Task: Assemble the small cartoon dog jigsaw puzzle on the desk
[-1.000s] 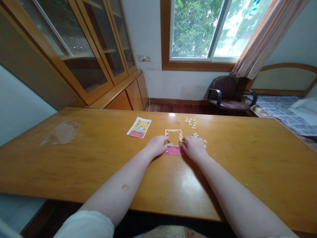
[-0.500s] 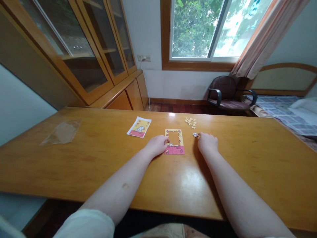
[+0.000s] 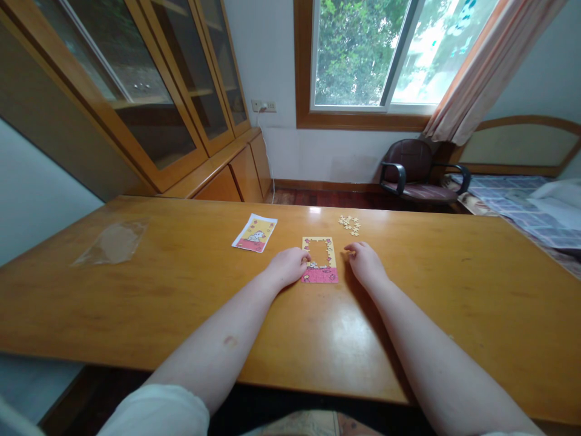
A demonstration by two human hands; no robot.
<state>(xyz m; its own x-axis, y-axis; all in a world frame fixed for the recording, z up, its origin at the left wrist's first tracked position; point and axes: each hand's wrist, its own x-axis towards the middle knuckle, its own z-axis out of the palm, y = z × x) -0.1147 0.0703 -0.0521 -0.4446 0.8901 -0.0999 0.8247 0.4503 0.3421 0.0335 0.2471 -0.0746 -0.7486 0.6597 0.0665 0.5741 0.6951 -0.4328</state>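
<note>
A partly assembled jigsaw puzzle (image 3: 320,275) lies flat on the table, with a yellow border, a pink lower part and an open gap in its middle. My left hand (image 3: 288,266) holds its left edge, fingers curled over the rim. To the right of the puzzle, my right hand (image 3: 365,263) is just above the table, fingers bent and drawn together towards the puzzle. Whatever is between those fingertips is too small to make out. Farther back, several loose pale puzzle pieces (image 3: 349,225) lie in a cluster.
A picture card (image 3: 255,233) with a white animal on yellow and pink lies left of the puzzle. Clear plastic wrapping (image 3: 113,242) is at the far left of the wooden table (image 3: 181,290). Beyond the table stand a glass-door cabinet (image 3: 200,151) and an armchair (image 3: 411,166).
My right hand has shifted left towards the puzzle. The small white-patterned pieces formerly at its fingertips no longer show. My left hand and the puzzle have stayed put.
</note>
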